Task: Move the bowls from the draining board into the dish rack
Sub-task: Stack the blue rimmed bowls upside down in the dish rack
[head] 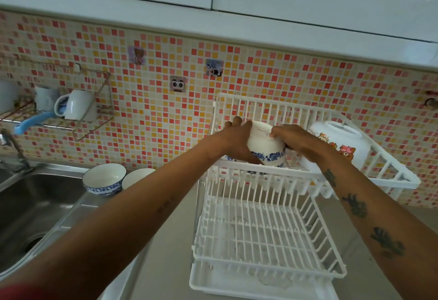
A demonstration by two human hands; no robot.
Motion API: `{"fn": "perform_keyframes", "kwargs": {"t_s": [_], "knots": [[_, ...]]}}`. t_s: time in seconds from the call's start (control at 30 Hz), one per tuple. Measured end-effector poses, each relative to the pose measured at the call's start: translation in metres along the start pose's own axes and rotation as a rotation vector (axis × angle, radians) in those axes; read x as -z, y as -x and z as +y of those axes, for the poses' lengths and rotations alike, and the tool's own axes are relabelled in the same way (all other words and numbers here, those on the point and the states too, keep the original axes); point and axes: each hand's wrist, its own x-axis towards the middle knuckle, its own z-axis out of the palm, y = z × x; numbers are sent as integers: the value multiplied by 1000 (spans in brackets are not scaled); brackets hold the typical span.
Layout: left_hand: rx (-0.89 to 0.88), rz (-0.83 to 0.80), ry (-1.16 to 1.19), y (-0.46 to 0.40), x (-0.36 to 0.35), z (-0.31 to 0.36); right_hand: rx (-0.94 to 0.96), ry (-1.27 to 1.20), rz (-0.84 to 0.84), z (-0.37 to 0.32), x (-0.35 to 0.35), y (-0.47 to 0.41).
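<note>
A white bowl with a blue flower band (263, 143) is upside down in the upper tier of the white dish rack (272, 110). My left hand (233, 138) grips its left side and my right hand (296, 140) grips its right side. Under it, a second blue-patterned bowl (257, 172) is partly hidden by the rack's front bar. Two bowls stand upright on the steel draining board (78, 207): one with a blue rim pattern (104, 178) and a plain white one (137, 177) beside it, partly behind my left forearm.
A white cartoon-printed bowl (341, 143) lies upside down at the right of the upper tier. The rack's lower tier (265, 233) holds nothing. The sink (28, 204) and tap (11, 148) are at left. A wall wire shelf (59, 110) holds a mug.
</note>
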Motion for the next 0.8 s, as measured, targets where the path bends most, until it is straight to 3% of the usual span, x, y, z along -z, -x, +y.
{"fn": "perform_keyframes", "kwargs": {"t_s": [0.07,0.17,0.33,0.47,0.6,0.7,0.8], "knots": [[-32,44,66,5,9,3,110,120,141,-7,0,3],[-121,238,158,23,39,-6,373,239,399,-40,-14,15],[-71,424,327,53,89,-62,593,-20,482,-122,-56,31],[102,415,510,75,97,-136,678,-207,328,-176,-118,30],[377,262,689,97,80,-217,649,-266,109,-202,-195,17],[562,181,840,112,54,-281,517,-286,-74,-203,-255,-4],[734,98,1065,120,19,-341,260,-239,-226,-186,-311,-41]]}}
